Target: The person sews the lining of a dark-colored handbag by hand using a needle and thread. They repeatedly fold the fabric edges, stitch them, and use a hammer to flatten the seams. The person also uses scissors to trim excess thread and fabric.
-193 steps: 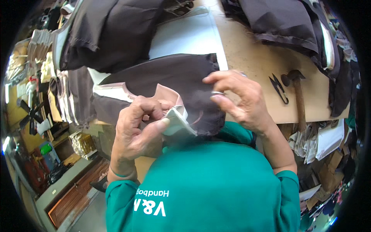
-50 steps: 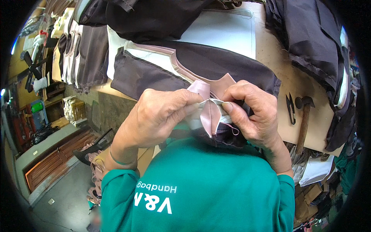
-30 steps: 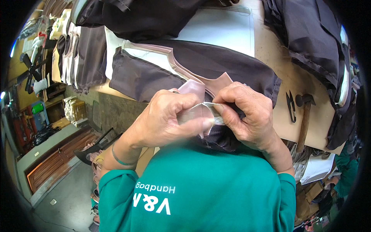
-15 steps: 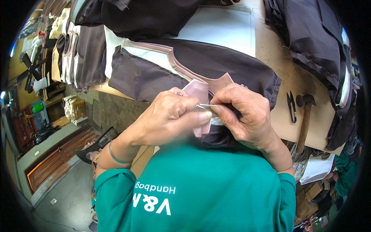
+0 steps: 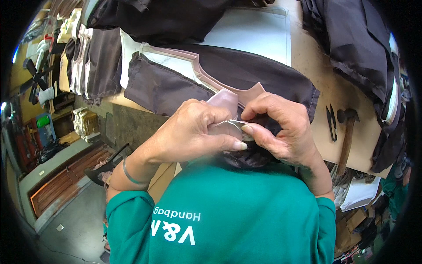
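A pale pink leather-like strip (image 5: 225, 100) runs along the edge of a bag piece with dark brown lining cloth (image 5: 255, 70), lying across the table toward me. My left hand (image 5: 189, 132) holds the strip's near end, the thumb stretched below it and the fingers curled behind. At the same end, my right hand (image 5: 283, 127) pinches a thin whitish edge between thumb and forefinger. Both hands meet close to my chest. My fingers partly hide the fold between them, and dark cloth bunches underneath.
Black thread snips (image 5: 331, 123) and a wooden-handled hammer (image 5: 346, 143) lie on the table to the right. Dark cloth pieces (image 5: 351, 53) are heaped at the far right, with more (image 5: 171, 20) at the back. A row of similar pieces (image 5: 99, 66) hangs at the left edge.
My left thumb has slid down and right, away from the fold. My left fingers have shifted slightly, and the right hand still pinches the edge. The snips and hammer stay put.
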`<state>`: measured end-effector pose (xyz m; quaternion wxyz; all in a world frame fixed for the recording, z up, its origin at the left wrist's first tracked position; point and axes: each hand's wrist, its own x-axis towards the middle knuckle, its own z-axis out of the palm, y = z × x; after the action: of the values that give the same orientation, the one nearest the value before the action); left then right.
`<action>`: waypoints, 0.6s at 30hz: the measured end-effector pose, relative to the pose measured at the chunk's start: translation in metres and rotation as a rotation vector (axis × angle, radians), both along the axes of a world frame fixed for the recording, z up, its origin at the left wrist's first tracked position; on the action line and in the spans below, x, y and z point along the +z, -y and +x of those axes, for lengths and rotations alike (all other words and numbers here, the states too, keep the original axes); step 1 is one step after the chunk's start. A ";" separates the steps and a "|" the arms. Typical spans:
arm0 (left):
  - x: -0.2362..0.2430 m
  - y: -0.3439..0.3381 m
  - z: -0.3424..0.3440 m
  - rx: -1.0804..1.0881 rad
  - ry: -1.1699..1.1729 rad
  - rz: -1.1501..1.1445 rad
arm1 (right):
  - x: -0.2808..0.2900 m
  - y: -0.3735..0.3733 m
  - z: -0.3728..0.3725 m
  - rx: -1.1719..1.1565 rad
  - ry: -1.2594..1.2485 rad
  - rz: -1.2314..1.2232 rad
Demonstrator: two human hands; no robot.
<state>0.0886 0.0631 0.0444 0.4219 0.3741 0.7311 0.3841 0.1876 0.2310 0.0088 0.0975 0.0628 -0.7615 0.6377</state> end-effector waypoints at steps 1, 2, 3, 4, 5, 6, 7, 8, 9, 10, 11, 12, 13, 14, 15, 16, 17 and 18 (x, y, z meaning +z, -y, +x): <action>0.002 -0.001 -0.001 0.009 0.013 -0.034 | 0.000 -0.002 -0.001 0.005 0.006 0.011; 0.006 -0.002 -0.003 0.018 0.026 -0.069 | 0.001 -0.004 -0.001 0.011 0.012 0.022; 0.008 -0.003 -0.004 0.027 0.039 -0.103 | 0.000 -0.005 -0.002 0.016 0.017 0.032; 0.007 -0.002 -0.004 0.029 0.040 -0.093 | 0.000 -0.005 -0.003 0.020 0.009 0.047; 0.005 -0.002 -0.003 0.032 0.041 -0.082 | 0.000 -0.005 -0.003 0.023 0.001 0.062; 0.004 -0.002 -0.003 0.035 0.042 -0.071 | -0.001 -0.005 -0.003 0.026 -0.008 0.076; 0.004 -0.001 -0.004 0.024 0.071 -0.078 | -0.002 -0.005 -0.003 0.019 -0.004 0.080; 0.004 -0.001 -0.006 0.013 0.099 -0.085 | -0.003 -0.004 -0.002 0.012 0.000 0.084; 0.004 0.000 -0.007 0.002 0.127 -0.092 | -0.003 -0.003 -0.001 0.004 0.004 0.088; 0.003 0.001 -0.008 -0.009 0.123 -0.084 | -0.004 -0.002 -0.001 0.000 0.006 0.093; 0.002 0.002 -0.008 -0.021 0.119 -0.076 | -0.004 -0.001 0.000 -0.005 0.008 0.098; 0.001 0.002 -0.009 -0.033 0.115 -0.067 | -0.005 0.001 0.000 -0.009 0.011 0.103; 0.001 0.002 -0.007 0.024 0.167 -0.081 | -0.006 0.002 0.000 -0.038 -0.029 0.139; 0.001 0.002 -0.003 0.080 0.219 -0.094 | -0.007 0.003 -0.001 -0.067 -0.069 0.174; 0.001 0.002 -0.001 0.137 0.271 -0.107 | -0.007 0.005 -0.001 -0.096 -0.108 0.209; 0.000 0.003 0.000 0.166 0.289 -0.082 | -0.007 0.005 -0.001 -0.103 -0.121 0.215; 0.000 0.004 0.000 0.195 0.307 -0.058 | -0.008 0.005 0.000 -0.109 -0.133 0.222; -0.001 0.005 0.000 0.224 0.325 -0.033 | -0.008 0.005 0.000 -0.115 -0.145 0.228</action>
<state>0.0889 0.0581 0.0438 0.4950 0.2162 0.6968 0.4719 0.1879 0.2262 0.0011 0.1811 0.0756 -0.8223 0.5342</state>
